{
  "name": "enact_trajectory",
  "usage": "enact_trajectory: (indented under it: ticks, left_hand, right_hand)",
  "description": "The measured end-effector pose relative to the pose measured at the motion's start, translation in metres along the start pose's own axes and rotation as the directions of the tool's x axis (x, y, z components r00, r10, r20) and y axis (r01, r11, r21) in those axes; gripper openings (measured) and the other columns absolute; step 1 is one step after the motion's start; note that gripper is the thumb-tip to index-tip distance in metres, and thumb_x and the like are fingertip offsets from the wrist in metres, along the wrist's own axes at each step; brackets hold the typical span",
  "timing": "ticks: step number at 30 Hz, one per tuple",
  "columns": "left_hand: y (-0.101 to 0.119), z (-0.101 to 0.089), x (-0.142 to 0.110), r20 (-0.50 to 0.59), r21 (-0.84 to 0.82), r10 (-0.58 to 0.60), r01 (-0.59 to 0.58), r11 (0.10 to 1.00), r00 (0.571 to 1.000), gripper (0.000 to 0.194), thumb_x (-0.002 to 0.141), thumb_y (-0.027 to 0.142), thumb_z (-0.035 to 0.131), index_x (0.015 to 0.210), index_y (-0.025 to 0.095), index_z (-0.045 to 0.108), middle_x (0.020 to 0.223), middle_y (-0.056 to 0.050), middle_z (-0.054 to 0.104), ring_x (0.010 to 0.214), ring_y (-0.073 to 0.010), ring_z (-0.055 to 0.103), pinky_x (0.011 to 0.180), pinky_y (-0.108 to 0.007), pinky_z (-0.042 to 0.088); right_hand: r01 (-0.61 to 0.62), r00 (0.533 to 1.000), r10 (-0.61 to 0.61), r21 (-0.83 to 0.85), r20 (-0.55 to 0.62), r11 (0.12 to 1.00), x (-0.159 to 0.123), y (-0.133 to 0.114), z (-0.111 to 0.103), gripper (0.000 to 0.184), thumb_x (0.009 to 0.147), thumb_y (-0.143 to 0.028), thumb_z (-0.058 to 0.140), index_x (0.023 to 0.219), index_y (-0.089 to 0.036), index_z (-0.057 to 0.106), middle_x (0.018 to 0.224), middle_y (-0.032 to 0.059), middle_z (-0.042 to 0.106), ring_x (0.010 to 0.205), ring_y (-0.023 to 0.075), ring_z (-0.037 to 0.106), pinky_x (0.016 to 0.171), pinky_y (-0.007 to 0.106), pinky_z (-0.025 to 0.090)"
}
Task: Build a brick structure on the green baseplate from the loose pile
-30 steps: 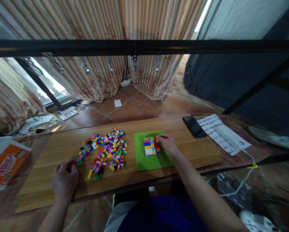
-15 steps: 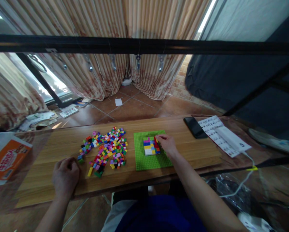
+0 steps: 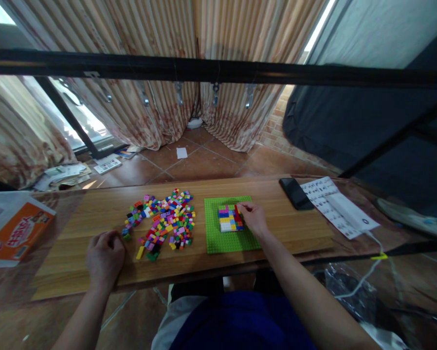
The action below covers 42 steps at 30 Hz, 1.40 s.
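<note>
Apparent placement step: right hand point(image 3: 253, 217) pinches red rectangular plastic brick point(image 3: 236, 211); next, likely align and press. Left hand point(image 3: 105, 255) curled, contents indeterminable.

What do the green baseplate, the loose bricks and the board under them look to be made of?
Green baseplate: probably moulded plastic, fairly matt, with a regular grid of studs. Loose bricks: likely hard plastic, given their solid, even colours and blocky shapes; gloss too small to judge. Board: wood or wood-look laminate; streaky grain and a soft sheen fit either.
</note>
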<state>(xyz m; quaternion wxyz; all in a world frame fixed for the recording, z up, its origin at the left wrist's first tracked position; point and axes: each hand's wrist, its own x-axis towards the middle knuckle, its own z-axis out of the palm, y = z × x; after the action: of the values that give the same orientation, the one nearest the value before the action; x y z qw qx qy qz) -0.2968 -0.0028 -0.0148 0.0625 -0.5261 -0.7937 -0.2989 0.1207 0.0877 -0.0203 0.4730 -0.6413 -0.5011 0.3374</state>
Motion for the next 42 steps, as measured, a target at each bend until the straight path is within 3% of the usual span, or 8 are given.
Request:
enact_trajectory:
  ticks: [4,7,12,16,21,25,30,42]
  left_hand:
    - [0.0,0.001,0.001,0.008,-0.009,-0.004,0.004,1.0,1.0,0.025,0.081,0.027,0.047,0.09,0.013,0.066,0.095,-0.014,0.064,0.095,-0.029,0.061,0.087,-0.046,0.052]
    - [-0.002,0.003,0.002,-0.001,-0.018,0.008,-0.008,1.0,1.0,0.027,0.081,0.028,0.046,0.09,0.013,0.067,0.094,-0.014,0.065,0.094,-0.0286,0.061,0.087,-0.044,0.051]
    - [-0.005,0.005,0.002,-0.01,-0.029,0.01,-0.01,1.0,1.0,0.028,0.081,0.029,0.045,0.089,0.014,0.067,0.094,-0.014,0.065,0.096,-0.0283,0.06,0.088,-0.042,0.051]
    - [-0.004,0.004,0.0,-0.01,-0.03,-0.007,0.007,1.0,1.0,0.028,0.081,0.029,0.045,0.089,0.015,0.067,0.095,-0.013,0.065,0.096,-0.0277,0.06,0.088,-0.042,0.05]
    - [-0.001,0.003,-0.001,0.005,-0.06,-0.022,0.022,0.998,1.0,0.026,0.08,0.027,0.045,0.09,0.015,0.066,0.095,-0.013,0.064,0.095,-0.0259,0.06,0.088,-0.039,0.049]
    - [0.001,0.002,-0.002,-0.003,-0.068,-0.061,0.06,0.996,0.998,0.024,0.08,0.027,0.047,0.089,0.016,0.066,0.096,-0.012,0.064,0.094,-0.0246,0.06,0.088,-0.038,0.049]
    - [0.004,0.0,-0.002,-0.001,-0.084,-0.07,0.07,0.994,0.998,0.024,0.08,0.027,0.046,0.087,0.016,0.066,0.095,-0.012,0.064,0.094,-0.0246,0.059,0.088,-0.038,0.049]
    - [0.003,-0.003,0.001,0.035,-0.05,-0.056,0.058,0.997,0.998,0.022,0.079,0.032,0.048,0.086,0.02,0.064,0.096,-0.011,0.062,0.095,-0.0304,0.06,0.088,-0.05,0.051]
  right_hand:
    - [0.013,1.0,-0.014,0.034,0.008,0.999,-0.007,-0.005,-0.002,0.037,0.072,-0.051,0.061,0.079,-0.017,0.072,0.075,0.0046,0.071,0.068,0.0165,0.062,0.064,0.027,0.048]
    - [-0.01,1.0,0.01,0.064,0.001,0.998,-0.011,-0.008,-0.007,0.045,0.075,-0.058,0.057,0.081,-0.015,0.071,0.068,0.0025,0.067,0.056,0.0131,0.055,0.052,0.025,0.044]
    - [-0.049,0.983,0.092,0.249,-0.161,0.967,-0.014,-0.018,-0.018,0.051,0.073,-0.062,0.058,0.086,-0.014,0.068,0.061,-0.0014,0.059,0.044,0.0081,0.042,0.042,0.022,0.033]
    - [0.036,0.98,0.007,0.212,-0.198,0.977,-0.022,-0.036,-0.018,0.043,0.076,-0.055,0.059,0.087,-0.014,0.068,0.062,-0.0006,0.061,0.046,0.0088,0.044,0.045,0.022,0.035]
    - [0.253,0.968,-0.253,0.009,0.001,0.967,-0.063,-0.061,0.008,0.031,0.087,-0.041,0.051,0.096,-0.019,0.07,0.088,0.0065,0.071,0.077,0.0179,0.063,0.069,0.03,0.05]
    - [0.469,0.834,-0.407,-0.087,0.373,0.879,-0.104,-0.064,0.04,0.022,0.091,-0.027,0.049,0.095,-0.023,0.071,0.089,0.0052,0.07,0.083,0.0176,0.064,0.077,0.03,0.05]
    - [0.589,0.742,-0.441,-0.177,0.505,0.789,-0.119,-0.049,0.059,0.021,0.093,-0.021,0.048,0.095,-0.022,0.069,0.091,0.0058,0.068,0.087,0.0171,0.062,0.08,0.027,0.048]
    - [0.539,0.816,-0.333,-0.412,0.472,0.735,-0.105,-0.044,0.048,0.019,0.093,-0.018,0.049,0.095,-0.021,0.068,0.091,0.0033,0.066,0.085,0.015,0.062,0.076,0.024,0.045]
